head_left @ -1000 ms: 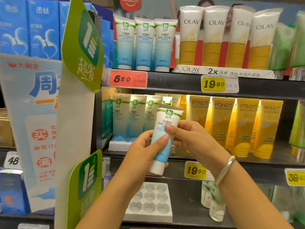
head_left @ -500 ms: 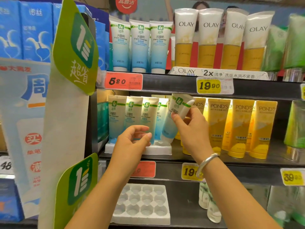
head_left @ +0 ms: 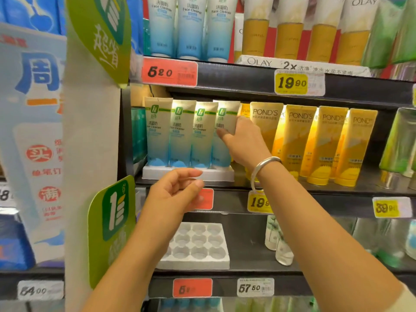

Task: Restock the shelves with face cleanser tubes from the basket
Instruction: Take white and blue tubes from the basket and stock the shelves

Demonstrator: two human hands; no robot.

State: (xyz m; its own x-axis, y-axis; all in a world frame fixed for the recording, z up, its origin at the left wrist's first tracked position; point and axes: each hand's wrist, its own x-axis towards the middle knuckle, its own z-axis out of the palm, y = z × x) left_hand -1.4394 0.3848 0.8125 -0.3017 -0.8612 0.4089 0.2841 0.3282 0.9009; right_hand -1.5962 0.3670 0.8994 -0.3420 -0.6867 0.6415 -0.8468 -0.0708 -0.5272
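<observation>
Since half a second ago the tube has gone from tilted in mid-air to upright in the row: the right hand [head_left: 244, 143] has swung the face cleanser tube [head_left: 224, 134] down into the white tray [head_left: 222, 174] on the middle shelf [head_left: 315, 190], where it stands as the fourth in line, just beside the three matching tubes [head_left: 180, 134] on its left and the yellow Pond's tubes [head_left: 299, 140] on its right. A second ago both hands held it in front of the shelf; the left hand has since let go and dropped lower.

Judged for the task: this tube looks seated, so one placement is about finished and release comes next. The basket is not in view.

Right hand: thumb lies across the tube's front, fingers reach round its right edge, so it pinches the tube near the upper half; a silver bangle [head_left: 263, 167] sits on the wrist. How firmly the base sits in the tray cannot be told, as it is partly hidden.

Left hand [head_left: 177, 194]: holds nothing, fingers loosely curled, hovering in front of the tray's front edge and a red price tag [head_left: 207, 199], apart from the tubes. An empty moulded tray [head_left: 198, 246] sits on the shelf below.
</observation>
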